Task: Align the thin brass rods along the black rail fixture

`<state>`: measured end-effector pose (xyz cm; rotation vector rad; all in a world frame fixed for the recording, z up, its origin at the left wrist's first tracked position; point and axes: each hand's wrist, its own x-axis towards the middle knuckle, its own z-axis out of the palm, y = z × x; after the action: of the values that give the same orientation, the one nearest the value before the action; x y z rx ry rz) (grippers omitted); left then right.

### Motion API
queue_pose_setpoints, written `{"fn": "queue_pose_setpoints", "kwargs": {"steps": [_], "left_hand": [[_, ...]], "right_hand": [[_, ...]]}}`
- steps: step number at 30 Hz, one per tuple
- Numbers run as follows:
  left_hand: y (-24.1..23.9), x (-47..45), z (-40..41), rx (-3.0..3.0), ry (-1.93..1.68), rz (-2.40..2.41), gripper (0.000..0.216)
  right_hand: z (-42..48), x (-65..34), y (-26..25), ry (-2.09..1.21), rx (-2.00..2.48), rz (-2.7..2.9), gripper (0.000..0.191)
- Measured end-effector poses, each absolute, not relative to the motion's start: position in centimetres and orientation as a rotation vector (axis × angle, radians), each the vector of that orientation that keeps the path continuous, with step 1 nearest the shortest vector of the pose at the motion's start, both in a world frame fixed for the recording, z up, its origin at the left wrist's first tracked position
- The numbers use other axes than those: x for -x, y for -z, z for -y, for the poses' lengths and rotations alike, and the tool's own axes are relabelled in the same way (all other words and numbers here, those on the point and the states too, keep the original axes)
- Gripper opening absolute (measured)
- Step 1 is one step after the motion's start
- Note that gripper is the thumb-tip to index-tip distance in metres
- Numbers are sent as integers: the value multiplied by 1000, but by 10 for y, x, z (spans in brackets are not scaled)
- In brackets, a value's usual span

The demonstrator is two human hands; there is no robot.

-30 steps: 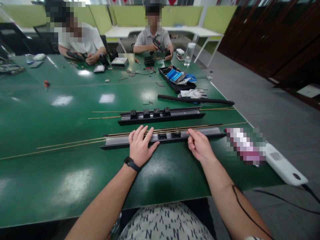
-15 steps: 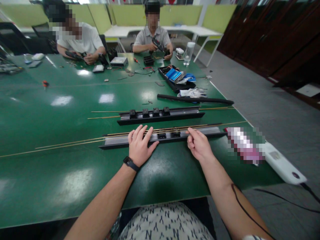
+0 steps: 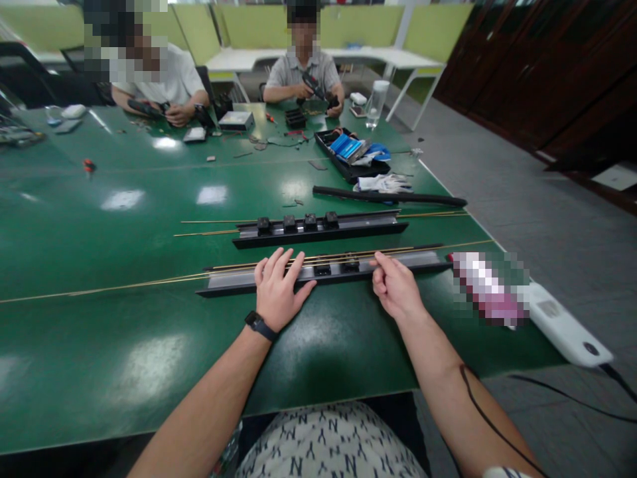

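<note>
A long black channel with a pale inner floor lies across the green table in front of me. Thin brass-coloured rods run along it and stick out past its left end. My left hand rests over the channel and rods, fingers spread, wearing a dark watch. Between my hands, black blocks sit in the channel beneath the rods. My right hand is closed at the channel's right part, thumb and forefinger pinched on a rod; the pinch itself is partly hidden.
Behind lies a second channel with several black blocks and rods. Farther back are a black strip, white gloves and a black tray. A white power strip is at right. Two people work across the table.
Left of the channel, the protruding rods have shifted; the longest one's far end lies slightly higher and closer to the other rod. My hands have hardly moved.
</note>
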<state>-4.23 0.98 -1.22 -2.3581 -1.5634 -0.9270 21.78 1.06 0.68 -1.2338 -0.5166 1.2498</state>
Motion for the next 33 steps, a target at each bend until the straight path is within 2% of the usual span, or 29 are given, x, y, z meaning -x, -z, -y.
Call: {"fn": "queue_pose_setpoints", "kwargs": {"steps": [12, 27, 33], "left_hand": [[13, 42, -10, 2376, 925, 1588, 59], [12, 42, -9, 2378, 934, 1581, 58], [12, 42, -9, 2378, 934, 1587, 59]], "right_hand": [[-10, -220, -8, -1274, 1280, 560, 43], [-8, -221, -8, -1228, 1292, 587, 40], [-8, -218, -8, -1341, 1275, 618, 43]]}}
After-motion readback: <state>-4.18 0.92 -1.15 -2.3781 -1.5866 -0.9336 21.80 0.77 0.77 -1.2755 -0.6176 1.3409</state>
